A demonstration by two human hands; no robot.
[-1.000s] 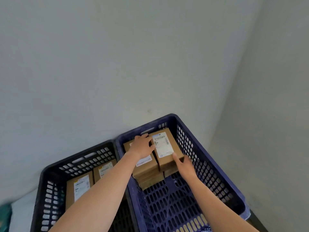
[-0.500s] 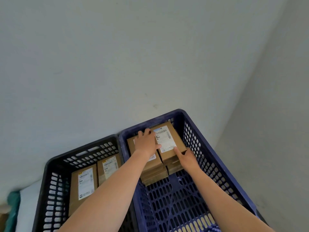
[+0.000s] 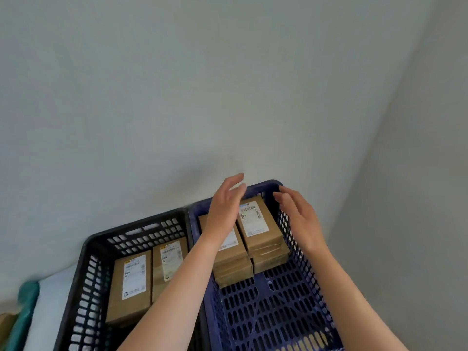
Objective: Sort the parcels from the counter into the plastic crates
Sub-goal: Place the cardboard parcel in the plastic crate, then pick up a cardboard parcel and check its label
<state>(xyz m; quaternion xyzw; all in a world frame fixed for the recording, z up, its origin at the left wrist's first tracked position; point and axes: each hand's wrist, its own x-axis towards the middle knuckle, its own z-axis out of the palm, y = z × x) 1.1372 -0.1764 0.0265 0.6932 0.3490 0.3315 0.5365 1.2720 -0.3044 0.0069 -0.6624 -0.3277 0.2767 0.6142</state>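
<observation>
Head view: barcode label [image 3: 253, 219] on top parcel [image 3: 266, 240], print unreadable.

Left crate [image 3: 147, 231] beside right crate [image 3: 307, 272], both against the wall [image 3: 177, 97], two parcels [image 3: 131, 282] side by side in the left, two parcel stacks [image 3: 255, 224] at the right's far end

Vantage: head-worn camera, above the near end of the blue crate [image 3: 266, 312].
Facing: forward and down, toward the grey wall [image 3: 177, 97] behind the blue crate.
Range: near; black crate [image 3: 86, 287] just left of it.
</observation>
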